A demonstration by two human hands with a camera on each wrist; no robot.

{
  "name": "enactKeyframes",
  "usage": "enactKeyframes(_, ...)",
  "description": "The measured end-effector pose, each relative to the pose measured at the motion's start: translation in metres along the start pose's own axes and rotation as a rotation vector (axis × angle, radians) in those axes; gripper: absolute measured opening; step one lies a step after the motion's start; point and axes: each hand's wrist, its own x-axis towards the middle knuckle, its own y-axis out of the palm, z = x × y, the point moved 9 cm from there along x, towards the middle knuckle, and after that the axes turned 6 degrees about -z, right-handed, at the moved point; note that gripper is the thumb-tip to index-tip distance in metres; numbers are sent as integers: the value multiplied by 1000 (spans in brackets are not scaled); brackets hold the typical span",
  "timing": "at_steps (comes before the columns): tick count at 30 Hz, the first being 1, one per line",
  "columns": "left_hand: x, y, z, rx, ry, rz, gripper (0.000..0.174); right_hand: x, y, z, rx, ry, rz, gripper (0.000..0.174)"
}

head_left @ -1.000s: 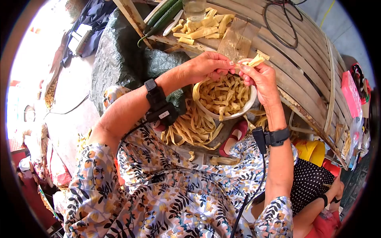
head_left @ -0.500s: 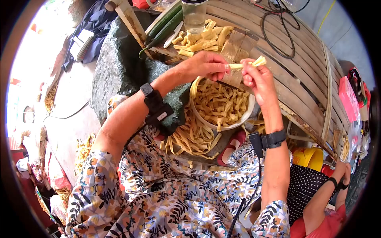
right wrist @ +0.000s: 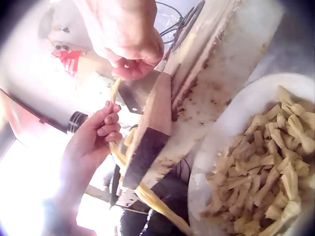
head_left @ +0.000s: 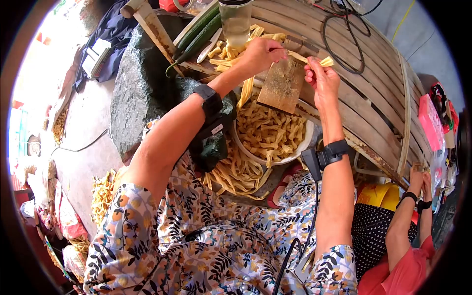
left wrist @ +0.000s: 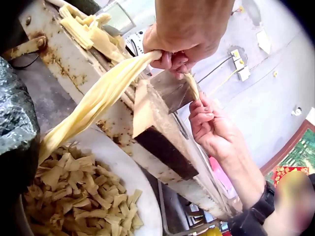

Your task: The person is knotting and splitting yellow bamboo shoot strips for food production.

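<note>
A pale yellow fibrous strip (left wrist: 93, 101) runs through my left hand (head_left: 265, 54) and hangs down to the basin's rim. My left fingers curl round it. My right hand (head_left: 322, 86) pinches the strip's other end, where a folded tuft (head_left: 326, 61) sticks out past the fingers. A short length stretches between the two hands. Below them a wooden board (head_left: 281, 88) lies across the bench edge, with a grey metal plate (left wrist: 172, 91) fixed on it. Under the board's near end, a white basin (left wrist: 147, 204) holds many short knotted pieces (head_left: 270, 132).
Yellow bundles (head_left: 223, 63), a lidded jar of liquid (head_left: 235, 24), long green cucumbers (head_left: 199, 34) and a white-handled tool (head_left: 209, 45) lie on the slatted bench (head_left: 378, 98). Black cable (head_left: 339, 44) coils there. Long strips (head_left: 236, 169) are heaped beside the basin. Another person's arms (head_left: 405, 216) show at right.
The hands have moved up and apart over the board. My left hand has shifted away from the right, toward the jar, and a long strip now trails below it. The right hand keeps its pinch.
</note>
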Motion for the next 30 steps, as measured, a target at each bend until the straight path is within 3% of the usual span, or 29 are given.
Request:
enactKeyframes(2, -4, 5, 11, 184, 25, -3, 20, 4, -3, -13, -83, -20, 11, 15)
enactKeyframes(3, -5, 5, 10, 276, 42, -6, 20, -2, -9, -10, -265, -79, -86, 14)
enactKeyframes(6, -16, 0, 11, 108, -51, 44, 19, -21, -12, 3, -270, -61, -64, 15)
enactKeyframes(7, -24, 1, 7, -61, -157, 88, 16, -29, -12, 9, -330, -40, -28, 18)
enactKeyframes(10, -53, 10, 0, -260, -203, 216, 16, -66, -7, 8, -584, 72, 177, 25)
enactKeyframes(12, -71, 19, -8, -268, -196, 303, 17, -97, 12, 28, -967, -304, 445, 32)
enactKeyframes(13, -78, 22, -12, -264, -190, 320, 16, -106, 16, 36, -1021, -361, 432, 36)
enactKeyframes(16, -93, 35, -23, -232, -133, 376, 17, -105, 12, 43, -748, -288, 349, 35)
enactKeyframes(18, -99, 42, -35, -245, -72, 402, 16, -101, 12, 31, -616, -220, 388, 23)
enactKeyframes(20, -104, 43, -27, -356, -190, 469, 16, -94, 7, 20, -490, -111, 431, 16)
enactKeyframes(21, -106, 39, -23, -424, -265, 506, 16, -94, 7, 34, -494, -193, 388, 7)
enactKeyframes(23, -115, 34, -16, -511, -420, 565, 19, -96, 4, 42, -456, -309, 412, 12)
enactKeyframes(24, -114, 32, -11, -520, -411, 547, 18, -99, 9, 45, -460, -389, 442, 14)
enactKeyframes(26, -113, 29, 1, -538, -401, 511, 17, -102, 11, 43, -490, -334, 450, 16)
enactKeyframes(28, -107, 19, -5, -300, -248, 368, 14, -100, 8, 43, -472, -219, 389, 16)
enactKeyframes(30, -106, 15, -23, 7, -4, 228, 13, -93, 6, 49, -505, -308, 317, 14)
